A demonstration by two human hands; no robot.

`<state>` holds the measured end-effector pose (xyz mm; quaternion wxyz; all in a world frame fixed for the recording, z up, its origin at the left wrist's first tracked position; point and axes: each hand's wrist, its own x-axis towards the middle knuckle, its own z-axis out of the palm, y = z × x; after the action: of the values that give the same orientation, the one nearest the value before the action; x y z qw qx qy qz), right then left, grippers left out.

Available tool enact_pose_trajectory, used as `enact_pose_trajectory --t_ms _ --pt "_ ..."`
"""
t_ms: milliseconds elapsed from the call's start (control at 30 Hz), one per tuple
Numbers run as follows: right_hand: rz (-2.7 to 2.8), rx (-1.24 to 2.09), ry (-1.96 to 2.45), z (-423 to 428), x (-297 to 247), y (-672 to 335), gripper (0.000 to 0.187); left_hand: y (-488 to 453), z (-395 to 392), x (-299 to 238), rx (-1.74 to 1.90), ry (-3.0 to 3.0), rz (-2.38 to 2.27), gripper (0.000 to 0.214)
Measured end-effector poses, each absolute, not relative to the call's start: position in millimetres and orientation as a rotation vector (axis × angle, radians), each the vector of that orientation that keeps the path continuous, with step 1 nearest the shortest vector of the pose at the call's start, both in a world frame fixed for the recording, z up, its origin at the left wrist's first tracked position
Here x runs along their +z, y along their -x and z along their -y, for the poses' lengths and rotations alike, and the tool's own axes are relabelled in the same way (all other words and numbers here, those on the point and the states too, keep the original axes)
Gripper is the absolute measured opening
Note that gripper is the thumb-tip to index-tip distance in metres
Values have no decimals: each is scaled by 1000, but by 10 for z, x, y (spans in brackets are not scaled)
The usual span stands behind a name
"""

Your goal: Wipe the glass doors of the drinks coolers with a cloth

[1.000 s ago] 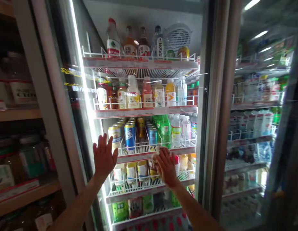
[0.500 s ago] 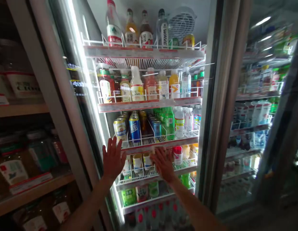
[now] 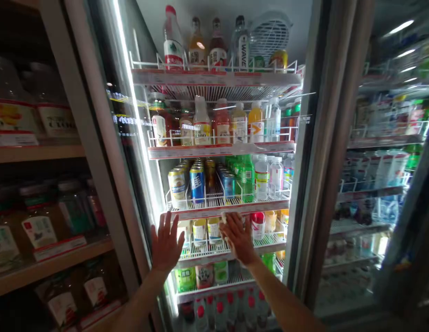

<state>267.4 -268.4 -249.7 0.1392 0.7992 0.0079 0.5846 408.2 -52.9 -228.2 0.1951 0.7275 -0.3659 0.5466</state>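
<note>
My left hand (image 3: 166,243) is raised with its palm forward and fingers spread, apparently flat against the glass door of a lit drinks fridge. It holds nothing. To its right, my right hand (image 3: 238,237) presses a small pale cloth (image 3: 224,217) to the glass, its fingers bent over it. Most of the cloth is hidden under the palm. Behind the glass, a shelf edge (image 3: 200,213) runs just above both hands. Beer cans (image 3: 197,184) and a green bottle (image 3: 247,177) stand on that shelf, and yellow-labelled containers (image 3: 199,232) are on the one below.
Upper shelves hold juice bottles (image 3: 202,124) and a red-capped bottle (image 3: 173,44). A metal door frame (image 3: 334,152) stands to the right, with another stocked fridge past it. At left, beyond a second frame (image 3: 97,138), are dark wooden shelves (image 3: 62,258) of bottles.
The view has shifted a little, so the fridge and shelves sit further right. My left hand appears slightly lower against the shelves. My right hand with the cloth stays near the same shelf edge.
</note>
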Motion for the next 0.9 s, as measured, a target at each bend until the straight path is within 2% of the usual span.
enact_pose_trajectory --t_ms 200,267,400,467,533,700,767,900 --pt "818 2055 -2098 3402 -2218 -2342 49 -4073 582 -2336 1521 -2043 978 68" --pt "713 2041 -2134 3206 -2179 -2460 47 -4082 605 -2354 1507 -2037 964 69" --pt "54 1733 -2297 2592 -2341 -2772 43 -4102 620 -2370 1477 -2027 953 70" --pt "-91 1639 -2322 2555 -2415 -2771 43 -4105 613 -2369 1474 -2014 961 70" --pt "42 1686 -2313 2772 -2405 -2635 42 -4103 601 -2365 1480 -2007 979 70" --pt "775 2067 -2067 3407 -2108 -2338 48 -4095 585 -2363 1488 -2006 999 69" --pt "692 2068 -2078 3289 -2068 -2409 49 -4095 586 -2369 1468 -2014 988 68" --pt "179 1774 -2252 2685 -2250 -2674 42 -4095 585 -2376 1438 -2033 972 64"
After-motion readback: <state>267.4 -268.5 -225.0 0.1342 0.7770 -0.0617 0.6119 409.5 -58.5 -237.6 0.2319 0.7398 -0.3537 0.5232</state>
